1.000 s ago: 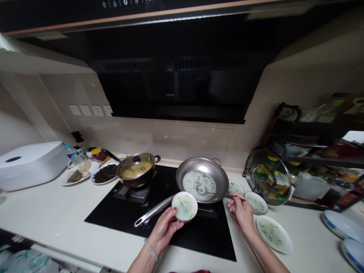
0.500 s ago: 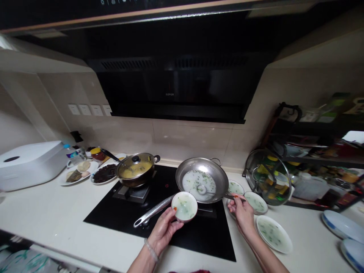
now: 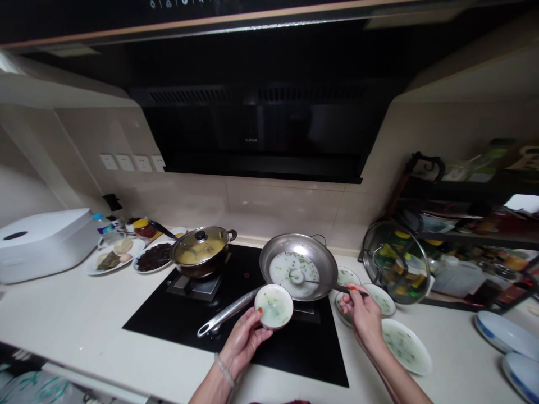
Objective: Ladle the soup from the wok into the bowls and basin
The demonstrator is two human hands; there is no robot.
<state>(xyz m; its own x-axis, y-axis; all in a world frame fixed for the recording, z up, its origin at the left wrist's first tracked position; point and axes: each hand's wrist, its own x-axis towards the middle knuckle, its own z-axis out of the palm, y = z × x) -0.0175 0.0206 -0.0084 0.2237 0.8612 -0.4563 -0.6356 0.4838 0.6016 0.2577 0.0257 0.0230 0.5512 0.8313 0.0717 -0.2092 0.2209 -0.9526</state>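
In my left hand (image 3: 246,336) is a small bowl (image 3: 274,306) of pale soup with green bits, held by its rim and side over the front of the cooktop. My right hand (image 3: 364,314) grips the dark handle of a ladle (image 3: 297,276), whose round head sits in the milky soup. That soup, flecked with chopped greens, fills the bottom of a steel wok (image 3: 267,259) on the right burner. Its long metal handle (image 3: 229,312) points toward the front left, passing behind the held bowl. Several filled bowls stand right of the wok, among them a large one (image 3: 406,347).
A lidded pan (image 3: 202,252) of yellow food sits on the left burner. Plates of food (image 3: 154,257) and a white appliance (image 3: 46,244) are farther left. A glass lid (image 3: 396,261) leans by a crowded rack (image 3: 471,235). Blue-rimmed dishes (image 3: 507,332) lie right.
The ladle head has shifted very slightly up and left in the soup, and my right hand has moved a little right. The bowl in my left hand stays nearly still.
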